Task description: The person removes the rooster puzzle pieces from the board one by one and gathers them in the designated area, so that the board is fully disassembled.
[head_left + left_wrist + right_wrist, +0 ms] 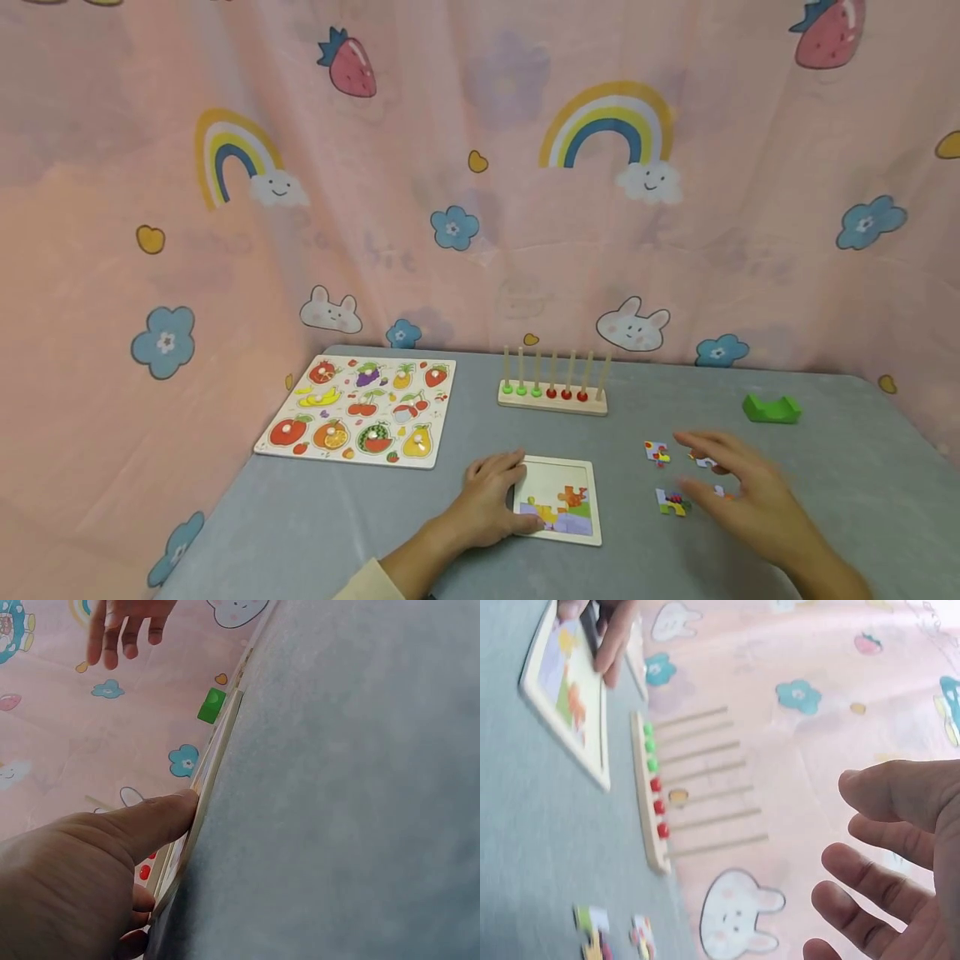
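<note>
Fruit knob puzzle: far left on the counter, parked aside, I'd judge, to free the middle.
Left hand: fingers gripping the left side of the jigsaw tray, probably to stop it sliding; my left-wrist feed shows the thumb against its rim.
Jigsaw tray: flat, centre, partly filled.
Bead rack: behind the tray, green beads, then red.
Loose jigsaw pieces: right of the tray, likely within easy reach.
Right hand: hovering there; the right-wrist feed reveals what the head view hides, all fingers parted, nothing grasped.
Green block: far right, apart.
</note>
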### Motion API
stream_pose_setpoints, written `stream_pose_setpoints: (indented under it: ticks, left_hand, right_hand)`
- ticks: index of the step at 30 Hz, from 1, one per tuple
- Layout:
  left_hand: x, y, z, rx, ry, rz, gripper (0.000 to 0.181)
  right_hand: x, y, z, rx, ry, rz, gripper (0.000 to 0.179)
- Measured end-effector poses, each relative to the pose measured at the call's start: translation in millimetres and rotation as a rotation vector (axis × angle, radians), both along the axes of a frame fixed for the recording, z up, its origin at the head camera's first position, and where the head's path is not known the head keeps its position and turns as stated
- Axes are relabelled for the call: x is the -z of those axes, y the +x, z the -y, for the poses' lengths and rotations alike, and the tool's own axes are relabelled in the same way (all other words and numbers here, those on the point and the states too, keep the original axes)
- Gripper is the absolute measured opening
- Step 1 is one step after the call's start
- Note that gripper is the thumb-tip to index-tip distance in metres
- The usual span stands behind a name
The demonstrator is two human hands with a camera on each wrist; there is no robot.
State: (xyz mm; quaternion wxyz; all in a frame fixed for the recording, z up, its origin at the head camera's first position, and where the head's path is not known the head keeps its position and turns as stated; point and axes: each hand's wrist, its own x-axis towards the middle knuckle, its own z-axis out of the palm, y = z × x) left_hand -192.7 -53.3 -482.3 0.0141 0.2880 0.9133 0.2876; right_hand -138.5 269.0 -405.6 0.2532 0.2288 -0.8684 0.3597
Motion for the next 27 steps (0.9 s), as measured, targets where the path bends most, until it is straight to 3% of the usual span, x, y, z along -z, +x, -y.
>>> stream_pose_setpoints:
  ticks: [8,12,15,19,27]
  left_hand:
    - [0.4,0.8,0.2,-0.001,0.002,0.002,0.071]
    - [0.1,1.0,0.5,-0.004,-0.006,0.003,0.071]
    - [0.0,0.8,0.0,-0.002,-0.005,0.002,0.071]
    - [0.0,0.4,-0.5,-0.001,-0.005,0.001,0.071]
    - [-0.9,1.1,0.2,-0.004,-0.004,-0.007,0.07]
  right_hand:
    - [-7.1,-5.7,30,0.019,0.034,0.056,0.049]
    - [-6.7,-11.3,42,-0.014,0.019,0.031,0.047]
    - [-2.2,-17.2,49,-0.073,-0.023,0.009,0.047]
    - [5.7,-22.2,58,-0.087,-0.034,0.04,0.044]
    - [25.2,-27.4,81,-0.06,-0.068,0.187,0.04]
